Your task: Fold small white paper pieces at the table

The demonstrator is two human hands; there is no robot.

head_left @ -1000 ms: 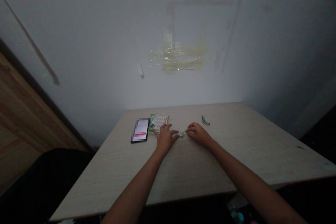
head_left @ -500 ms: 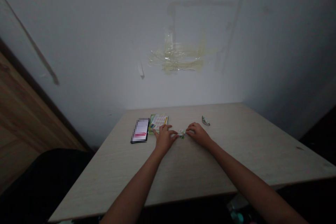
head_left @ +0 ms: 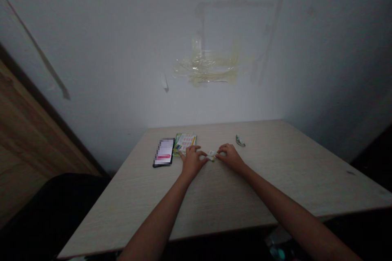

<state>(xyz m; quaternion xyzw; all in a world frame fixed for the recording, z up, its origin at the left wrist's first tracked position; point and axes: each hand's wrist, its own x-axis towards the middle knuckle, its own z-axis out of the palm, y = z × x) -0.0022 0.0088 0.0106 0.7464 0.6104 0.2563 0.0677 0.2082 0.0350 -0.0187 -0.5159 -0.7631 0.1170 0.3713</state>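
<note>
Between my two hands, low over the table, is a small white and green piece of printed paper or wrapper (head_left: 211,155). My left hand (head_left: 192,160) pinches its left end between thumb and forefinger, with the other fingers spread. At the right end, the fingertips of my right hand (head_left: 230,155) are closed on its edge. A printed green and white sheet or packet (head_left: 185,140) lies just behind my left hand, which covers its lower part. A thin, curled green and white strip (head_left: 240,141) rests on the table beyond my right hand.
A phone (head_left: 163,152) with its screen lit lies left of the printed sheet on the pale wooden table (head_left: 263,204). The wall (head_left: 122,49) with yellowed tape (head_left: 211,67) rises behind. A dark chair-like shape (head_left: 58,212) stands at the left.
The small printed piece looks flatter and more of its face shows. My right fingertips have shifted slightly along its right end. My left hand has hardly moved.
</note>
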